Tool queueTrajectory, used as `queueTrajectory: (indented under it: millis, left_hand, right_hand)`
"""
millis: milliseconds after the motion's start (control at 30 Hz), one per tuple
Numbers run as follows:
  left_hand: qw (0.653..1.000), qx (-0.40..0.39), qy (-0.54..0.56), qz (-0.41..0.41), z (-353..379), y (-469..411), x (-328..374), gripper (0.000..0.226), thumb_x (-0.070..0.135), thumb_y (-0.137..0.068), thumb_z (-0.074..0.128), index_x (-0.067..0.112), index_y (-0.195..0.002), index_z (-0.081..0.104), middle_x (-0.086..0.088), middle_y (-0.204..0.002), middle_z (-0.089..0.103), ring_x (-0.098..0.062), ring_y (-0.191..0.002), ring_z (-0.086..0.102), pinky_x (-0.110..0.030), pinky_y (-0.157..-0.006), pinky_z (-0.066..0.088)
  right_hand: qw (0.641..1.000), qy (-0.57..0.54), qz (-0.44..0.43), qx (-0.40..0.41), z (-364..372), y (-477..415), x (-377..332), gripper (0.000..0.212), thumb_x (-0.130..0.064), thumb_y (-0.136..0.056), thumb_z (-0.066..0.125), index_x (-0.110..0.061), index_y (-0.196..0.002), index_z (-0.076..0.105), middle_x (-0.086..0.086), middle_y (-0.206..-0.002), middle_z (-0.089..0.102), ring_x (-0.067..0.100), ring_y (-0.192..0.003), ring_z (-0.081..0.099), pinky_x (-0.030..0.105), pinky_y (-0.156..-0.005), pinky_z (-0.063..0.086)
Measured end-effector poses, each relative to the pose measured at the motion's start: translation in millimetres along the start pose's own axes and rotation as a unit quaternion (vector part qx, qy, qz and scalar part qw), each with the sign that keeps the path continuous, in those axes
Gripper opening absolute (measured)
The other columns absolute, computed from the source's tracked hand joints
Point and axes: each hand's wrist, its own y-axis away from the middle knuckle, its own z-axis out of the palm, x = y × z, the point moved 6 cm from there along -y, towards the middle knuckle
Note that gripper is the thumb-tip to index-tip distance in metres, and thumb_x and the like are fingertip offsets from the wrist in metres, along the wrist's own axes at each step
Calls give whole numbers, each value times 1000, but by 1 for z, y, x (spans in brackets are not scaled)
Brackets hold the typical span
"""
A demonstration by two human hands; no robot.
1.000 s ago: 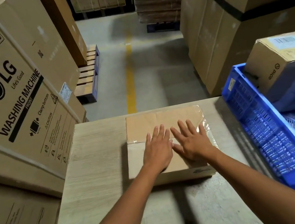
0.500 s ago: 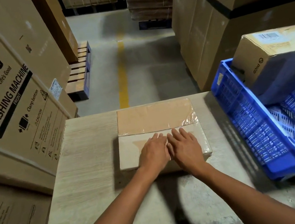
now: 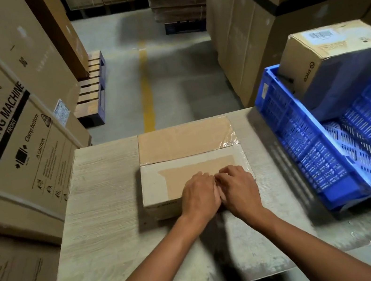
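Head view. A flat cardboard box [image 3: 158, 187] lies on the counter [image 3: 106, 203], directly under both hands and running on ahead of them. Its lid shows two panels: a pale near panel with a brown patch, on which the hands rest, and a brown far panel [image 3: 184, 141] just beyond the knuckles. Clear film [image 3: 229, 141] wrinkles along the far panel's right edge, ahead of the right hand.

The left hand [image 3: 199, 195] and right hand [image 3: 238, 188] sit side by side, touching each other, over the near edge of the box. On both, the fingers are bent at the knuckles and the tips are tucked under, out of sight. The knuckles rest on the lid. Whether the fingers pinch tape, grip the edge or only press down cannot be told.

To the right of the right hand, well apart from it, a blue perforated plastic crate [image 3: 304, 144] stands tilted on the counter. A carton marked "pico" [image 3: 328, 58] rests tilted in the crate's far corner.

To the left of the left hand, beyond the counter's edge, stands a large LG washing machine carton [image 3: 3, 127]. Far ahead of the hands, on the floor, lie a wooden pallet [image 3: 91, 92] and a yellow floor line [image 3: 145, 85].
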Motion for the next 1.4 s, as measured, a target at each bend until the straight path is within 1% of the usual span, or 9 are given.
queueTrajectory:
  millis: [133,200,333,467,600,733,900,1133,1400]
  left_hand:
    - [999,-38,18,18,4,-24,7,29,12,-93,47,9,-116,65,-14,-124,65,-32,-121,55,-41,-106,41]
    - [997,-79,-1,26,15,-40,7,49,17,-97,42,11,-146,45,-11,-156,40,-29,-147,30,-42,-122,20]
    - [989,-125,-82,4,34,-59,4,58,26,-102,30,16,-158,19,-5,-167,11,-23,-154,5,-48,-124,6]
    - [989,-122,-81,18,32,-65,0,55,27,-97,30,17,-151,36,-5,-162,28,-25,-149,23,-47,-120,20]
    - [994,-75,-73,32,16,-91,-1,37,22,-95,37,12,-120,62,-10,-135,58,-31,-128,48,-43,-106,36]
    - [994,-86,-56,-33,18,-113,-12,46,29,-105,31,14,-148,39,-7,-164,24,-25,-151,19,-48,-122,17]
    - [992,-92,-81,-23,25,-118,-22,48,31,-106,28,17,-151,35,-1,-165,23,-20,-151,18,-45,-122,17]
    - [975,-51,-111,-187,6,-100,-76,56,49,-104,29,29,-157,21,-5,-167,8,-30,-154,2,-66,-116,5]
    - [893,85,173,-406,-42,-76,-159,72,46,-98,54,22,-157,22,-19,-157,32,-42,-137,38,-52,-110,37]
  right_hand:
    - [998,7,35,-59,-1,-26,15,20,-31,-86,61,-12,-90,66,6,-99,60,31,-88,58,38,-68,44]
    - [994,-8,29,-103,2,-39,25,39,-35,-92,54,-9,-121,62,12,-128,57,34,-117,57,42,-87,51]
    - [976,52,-15,-210,17,-47,41,82,-51,-92,10,-4,-157,26,16,-165,23,30,-154,19,44,-123,23]
    - [985,79,-30,-153,8,-57,37,69,-54,-89,25,-9,-129,59,12,-138,56,31,-130,49,43,-101,43]
    - [977,105,-29,-184,-8,-100,36,42,-48,-93,44,-14,-113,59,7,-118,54,30,-112,49,42,-81,42]
    - [980,80,-56,-176,-1,-125,38,35,-40,-96,49,-15,-118,60,6,-125,56,29,-113,51,42,-83,45]
    - [984,109,-52,-129,10,-123,44,39,-47,-99,40,-17,-118,56,3,-128,53,27,-113,47,42,-84,40]
    - [978,-53,149,-132,26,-108,42,44,-47,-97,59,-28,-134,44,16,-165,9,39,-152,6,62,-120,17]
    - [914,-284,280,-80,7,-114,55,87,-27,-78,86,-16,-150,39,10,-148,50,31,-135,47,46,-109,44]
